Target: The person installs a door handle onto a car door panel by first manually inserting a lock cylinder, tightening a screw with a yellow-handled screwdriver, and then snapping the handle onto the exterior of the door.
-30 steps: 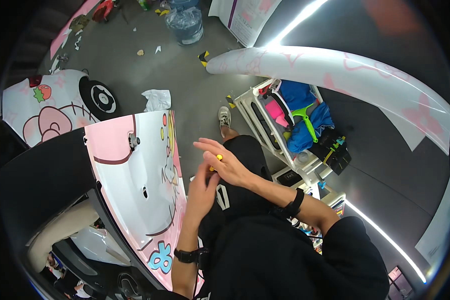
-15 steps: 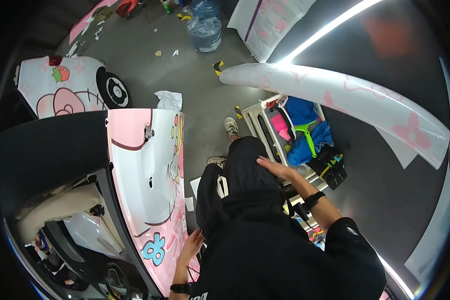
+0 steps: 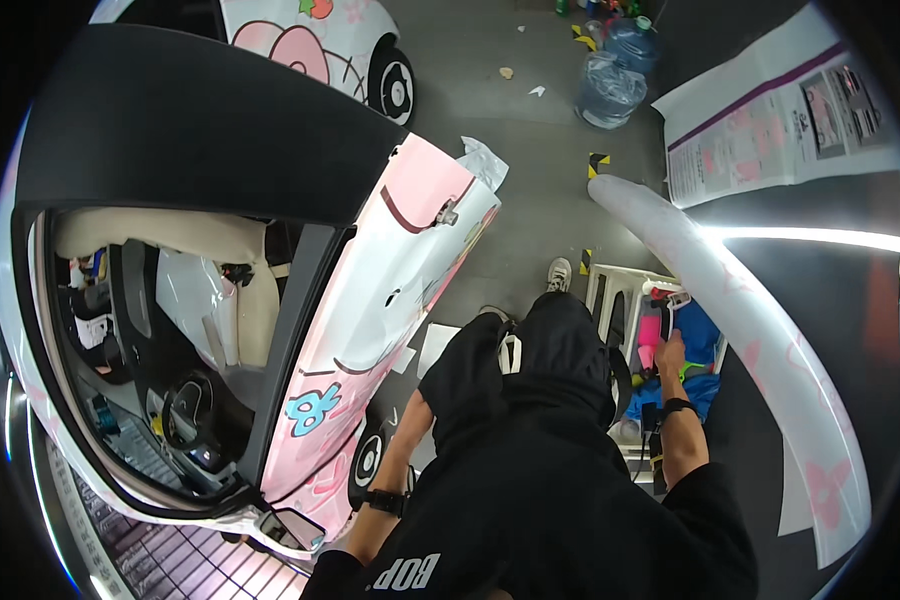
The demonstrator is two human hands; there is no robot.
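My right hand (image 3: 671, 352) is down in the white cart (image 3: 610, 295) on my right, its fingers drawn together between a pink item (image 3: 649, 332) and blue cloths (image 3: 700, 330). A bright green tool (image 3: 688, 370) shows in part beside it. What the fingers hold, if anything, is hidden. My left hand (image 3: 419, 408) is by my left thigh, close to the car's pink and white door (image 3: 370, 300); its fingers are out of sight behind the leg.
The open car door and black roof (image 3: 200, 110) fill the left. A long white curved panel with pink flowers (image 3: 760, 310) stretches past the cart on the right. Large water bottles (image 3: 612, 88) stand ahead, near yellow-black floor marks (image 3: 597, 163). White paper (image 3: 437, 350) lies beside my feet.
My right hand has left my right knee and gone into the cart. The view has turned, so the car shows more fully. My left hand has moved up beside my thigh.
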